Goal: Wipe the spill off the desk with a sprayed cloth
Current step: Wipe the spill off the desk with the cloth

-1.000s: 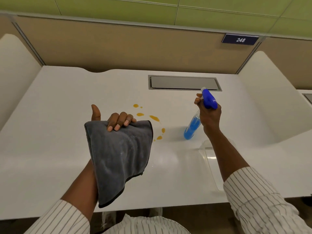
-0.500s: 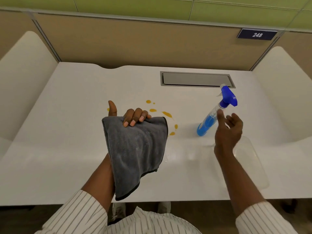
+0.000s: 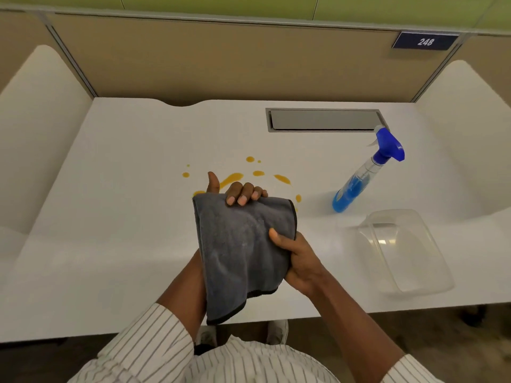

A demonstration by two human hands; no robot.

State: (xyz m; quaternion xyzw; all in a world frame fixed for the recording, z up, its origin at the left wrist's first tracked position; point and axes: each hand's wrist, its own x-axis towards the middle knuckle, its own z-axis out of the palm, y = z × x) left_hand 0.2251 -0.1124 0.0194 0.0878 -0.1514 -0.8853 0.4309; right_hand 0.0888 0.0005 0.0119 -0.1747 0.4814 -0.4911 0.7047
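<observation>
White desk (image 3: 116, 217) in front of me. Grey cloth (image 3: 243, 250) hangs upright above the near middle. My left hand (image 3: 237, 190) is raised, fingers curled over its top edge; my right hand (image 3: 297, 261) pinches its right side. Clear tub (image 3: 431, 272) near right, spray bottle (image 3: 365, 172) standing beyond it. Orange spill (image 3: 232, 178) just beyond the cloth.

My white desk (image 3: 116, 222) carried orange spill drops (image 3: 231, 178); a blue spray bottle (image 3: 359, 181) stood right, a clear container (image 3: 406, 252) beside it.
</observation>
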